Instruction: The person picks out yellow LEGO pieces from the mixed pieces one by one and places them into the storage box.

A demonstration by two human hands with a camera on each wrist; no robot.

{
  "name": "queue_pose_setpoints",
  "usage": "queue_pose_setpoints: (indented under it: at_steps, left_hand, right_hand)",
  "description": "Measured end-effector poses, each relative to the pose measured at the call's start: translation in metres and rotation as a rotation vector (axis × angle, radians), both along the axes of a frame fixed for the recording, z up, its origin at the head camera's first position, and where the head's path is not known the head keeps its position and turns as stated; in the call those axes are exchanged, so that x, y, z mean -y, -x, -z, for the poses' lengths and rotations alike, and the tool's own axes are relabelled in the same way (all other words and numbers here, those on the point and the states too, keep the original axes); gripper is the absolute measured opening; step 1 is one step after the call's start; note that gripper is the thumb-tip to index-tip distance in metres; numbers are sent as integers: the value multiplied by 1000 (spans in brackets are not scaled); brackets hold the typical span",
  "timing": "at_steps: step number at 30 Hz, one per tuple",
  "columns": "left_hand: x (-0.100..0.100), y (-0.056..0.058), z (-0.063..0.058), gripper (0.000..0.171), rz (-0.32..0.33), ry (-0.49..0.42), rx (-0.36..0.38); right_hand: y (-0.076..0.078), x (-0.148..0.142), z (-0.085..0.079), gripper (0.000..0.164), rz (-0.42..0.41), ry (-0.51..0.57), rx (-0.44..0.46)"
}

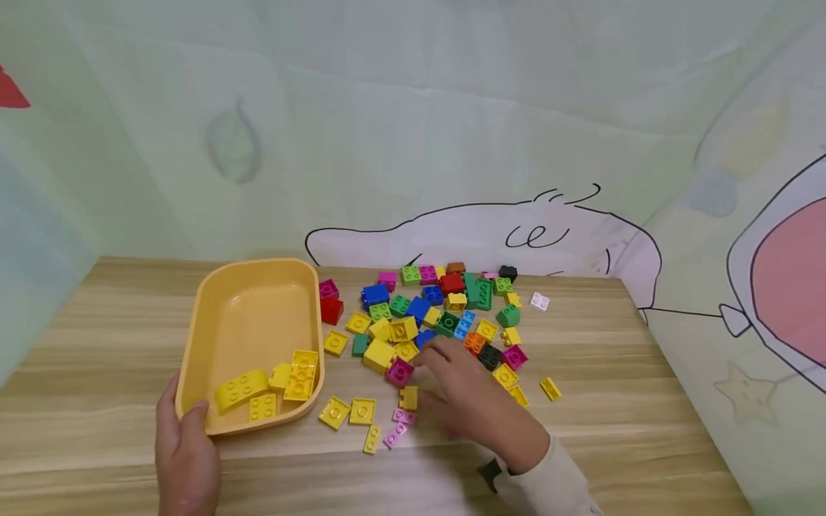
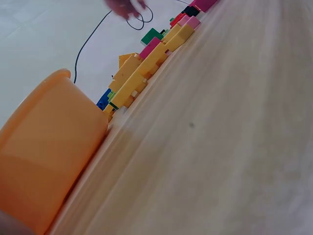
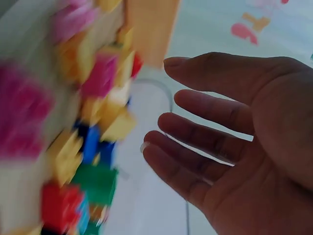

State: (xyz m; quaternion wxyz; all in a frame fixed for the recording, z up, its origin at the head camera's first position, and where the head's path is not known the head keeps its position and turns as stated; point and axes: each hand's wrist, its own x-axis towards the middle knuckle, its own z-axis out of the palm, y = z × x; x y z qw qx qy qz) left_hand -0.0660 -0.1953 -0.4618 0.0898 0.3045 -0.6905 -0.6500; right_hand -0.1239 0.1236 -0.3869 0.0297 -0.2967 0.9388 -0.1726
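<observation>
My left hand (image 1: 187, 459) grips the near left corner of a yellow-orange plastic tray (image 1: 261, 308), thumb over the rim and fingers outside. Inside its near end lie several yellow bricks, among them a long arched one (image 1: 241, 389) and a tall one (image 1: 301, 375). Over the near side of a spread of coloured toy bricks hovers my right hand (image 1: 474, 398). In the right wrist view its fingers (image 3: 195, 132) are loosely extended and the palm holds nothing. Close to it in the head view are a magenta brick (image 1: 400, 372) and a small yellow brick (image 1: 409, 398).
Several thin yellow plates (image 1: 363, 411) and pink pieces (image 1: 395, 434) lie in front of the main group. Red bricks (image 1: 332, 311) sit against the tray's right side. A printed cloth backdrop (image 1: 413, 129) rises behind the wooden table (image 1: 84, 401).
</observation>
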Motion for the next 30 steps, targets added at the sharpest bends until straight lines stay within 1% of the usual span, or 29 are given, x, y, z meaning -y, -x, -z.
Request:
queue_pose_setpoints:
  at_steps: [5, 8, 12, 16, 21, 30]
  left_hand:
    - [0, 0, 0, 51, -3, -4, 7]
    - [0, 0, 1, 51, -2, -2, 0]
    - [0, 0, 2, 51, -14, -12, -20]
    - [0, 1, 3, 50, -23, -32, -40]
    - [0, 2, 3, 50, -24, -34, -41]
    - [1, 3, 2, 50, -39, -27, 18]
  right_hand:
    - [-1, -33, 13, 35, 90, -37, -45]
    - [-3, -49, 19, 34, 156, -57, -54]
    - [-5, -63, 23, 36, 229, -98, -47]
    - [-7, -71, 26, 38, 280, -141, -36]
    - [-8, -76, 30, 39, 318, -169, -28]
    - [-10, -79, 35, 37, 338, -121, 41]
